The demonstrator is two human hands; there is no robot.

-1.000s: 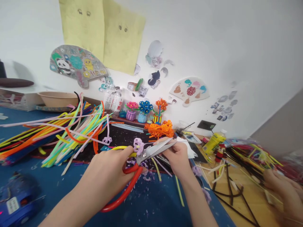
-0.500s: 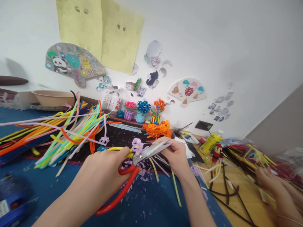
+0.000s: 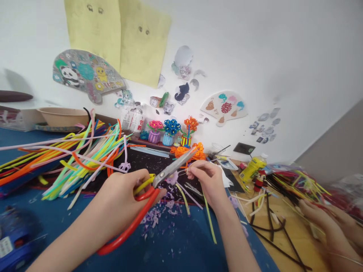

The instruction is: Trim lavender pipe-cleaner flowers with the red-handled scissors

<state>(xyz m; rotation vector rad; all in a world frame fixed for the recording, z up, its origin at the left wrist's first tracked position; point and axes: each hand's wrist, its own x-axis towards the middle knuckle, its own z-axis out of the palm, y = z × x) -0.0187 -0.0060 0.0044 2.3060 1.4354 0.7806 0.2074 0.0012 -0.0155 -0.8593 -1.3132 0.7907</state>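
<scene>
Over the table (image 3: 187, 245), scissors (image 3: 176, 165): lifted off the right hand (image 3: 208, 185) within the last half second; the blades look nearly together, tips toward the orange heap (image 3: 202, 150), so the fingertips now seem clear of them.
Left hand (image 3: 126, 200): curled snugly round the scissor handles.
Right hand: thumb and forefinger pinched together, apparently on a thin stem (image 3: 182, 172), other fingers loosely bent.
Purple flower (image 3: 171, 178): just behind the blades, left of the right fingertips, seemingly held by its stem alone.
Table middle: purple fuzz (image 3: 153, 218) strewn over the blue top, in front of the black mat (image 3: 144, 160).
Left edge: pipe cleaners (image 3: 106, 158) in a loose, many-coloured spread.
Near-left corner: a blue device (image 3: 18, 241), partly cropped.
Back edge: three potted flowers (image 3: 168, 139), side by side.
Beyond the right edge: wooden surface (image 3: 286, 251), another person's hands (image 3: 323, 219).
White wall (image 3: 297, 56): yellow sheets (image 3: 143, 53), two decorated fans (image 3: 222, 109).
</scene>
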